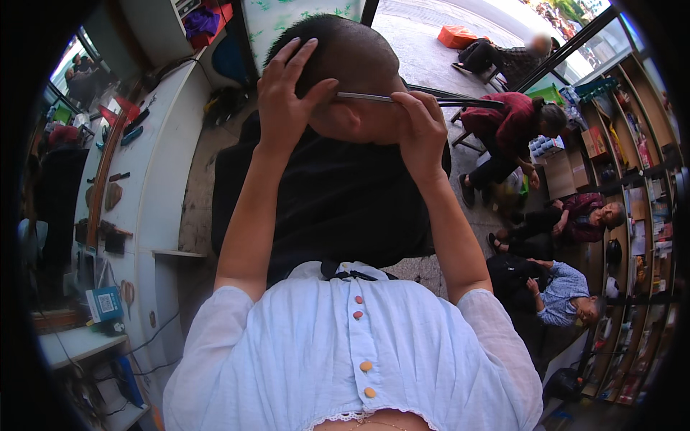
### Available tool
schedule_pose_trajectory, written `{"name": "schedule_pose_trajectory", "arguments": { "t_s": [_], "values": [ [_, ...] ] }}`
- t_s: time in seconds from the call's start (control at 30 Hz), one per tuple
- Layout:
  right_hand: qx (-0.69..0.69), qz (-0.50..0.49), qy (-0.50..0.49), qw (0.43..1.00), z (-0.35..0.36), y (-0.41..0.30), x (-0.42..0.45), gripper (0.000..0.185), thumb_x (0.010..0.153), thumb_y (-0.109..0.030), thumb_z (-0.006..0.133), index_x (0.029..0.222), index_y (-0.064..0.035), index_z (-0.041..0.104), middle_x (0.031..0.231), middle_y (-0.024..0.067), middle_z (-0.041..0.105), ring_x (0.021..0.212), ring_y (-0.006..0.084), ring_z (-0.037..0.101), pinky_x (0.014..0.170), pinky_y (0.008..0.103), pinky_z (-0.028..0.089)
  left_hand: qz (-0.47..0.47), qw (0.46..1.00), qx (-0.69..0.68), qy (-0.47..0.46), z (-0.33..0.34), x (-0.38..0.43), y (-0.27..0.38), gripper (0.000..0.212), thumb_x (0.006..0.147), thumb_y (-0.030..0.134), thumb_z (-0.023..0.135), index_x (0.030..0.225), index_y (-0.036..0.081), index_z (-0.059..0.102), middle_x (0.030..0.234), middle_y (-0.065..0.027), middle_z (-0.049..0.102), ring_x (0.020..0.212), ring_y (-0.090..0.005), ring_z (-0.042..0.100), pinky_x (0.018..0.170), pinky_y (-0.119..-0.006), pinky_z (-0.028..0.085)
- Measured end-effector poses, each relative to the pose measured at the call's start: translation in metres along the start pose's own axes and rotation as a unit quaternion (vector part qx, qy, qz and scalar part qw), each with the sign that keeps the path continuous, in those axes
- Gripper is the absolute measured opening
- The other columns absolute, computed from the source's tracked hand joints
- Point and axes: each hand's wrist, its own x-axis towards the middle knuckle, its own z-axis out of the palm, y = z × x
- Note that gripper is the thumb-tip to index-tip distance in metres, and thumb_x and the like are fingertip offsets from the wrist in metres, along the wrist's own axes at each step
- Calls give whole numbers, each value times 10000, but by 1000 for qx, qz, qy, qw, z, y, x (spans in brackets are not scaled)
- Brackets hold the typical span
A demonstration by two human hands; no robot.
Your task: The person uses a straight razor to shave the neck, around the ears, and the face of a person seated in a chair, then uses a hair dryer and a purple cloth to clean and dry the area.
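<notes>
In front of me a seated person's head (358, 54) is tilted, with very short dark hair at the back and a shaved-looking side. My left hand (291, 81) lies on the hair with its fingers spread, the thumb near the area above the ear (345, 118). Between the fingers and thumb of my right hand (423, 126) is a straight razor (364, 97). Its metal blade lies flat along the side of the head above the ear. The razor's dark handle (471, 102) points away to the right. A black cape (345, 204) covers the seated person's body.
On the left, a white counter (164, 140) holds combs, a brush (113, 196), scissors (128, 293) and a card with a printed code (105, 303), beside a mirror. To the right, several people sit or bend near shelves (641, 215). Outside the doorway another person sits by an orange bag (455, 36).
</notes>
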Motion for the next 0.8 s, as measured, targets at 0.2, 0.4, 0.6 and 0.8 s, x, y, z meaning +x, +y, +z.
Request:
{"name": "schedule_pose_trajectory", "arguments": {
  "t_s": [0.2, 0.4, 0.6, 0.8],
  "values": [
    [436, 349, 99, 824, 7, 27, -9, 88, 862, -24, 631, 945, -8, 659, 799, -6, 621, 708, 56, 574, 623, 192, 454, -187, 971, -146, -11, 4, 5, -62, 532, 951, 386, 526, 1352, 42, 460, 1364, -151, 473, 1224, -281, 472, 1022, -350, 353],
    [546, 410, 107, 723, -17, 25, -15, 206, 892, -160, 653, 1024, -1, 646, 816, 22, 638, 690, 72, 587, 633, 194, 468, -326, 861, -377, -99, 16, 8, -64, 616, 974, 471, 422, 1357, -11, 429, 1342, -147, 479, 1179, -251, 495, 999, -355, 381],
    [555, 402, 86, 723, -34, 28, -23, 206, 893, -160, 650, 1022, 0, 646, 825, 33, 646, 710, 81, 605, 658, 216, 492, -223, 964, -133, -54, 22, 24, -69, 557, 957, 424, 495, 1263, -41, 519, 1240, -189, 563, 1138, -266, 534, 964, -343, 410],
    [522, 408, 59, 747, -57, 29, -28, 176, 905, -143, 630, 1033, -23, 650, 891, 41, 679, 783, 94, 648, 659, 200, 472, -39, 998, -53, -14, 32, 52, -1, 478, 911, 379, 586, 1229, 22, 574, 1212, -168, 583, 1147, -307, 533, 983, -384, 391]
  ]
}}
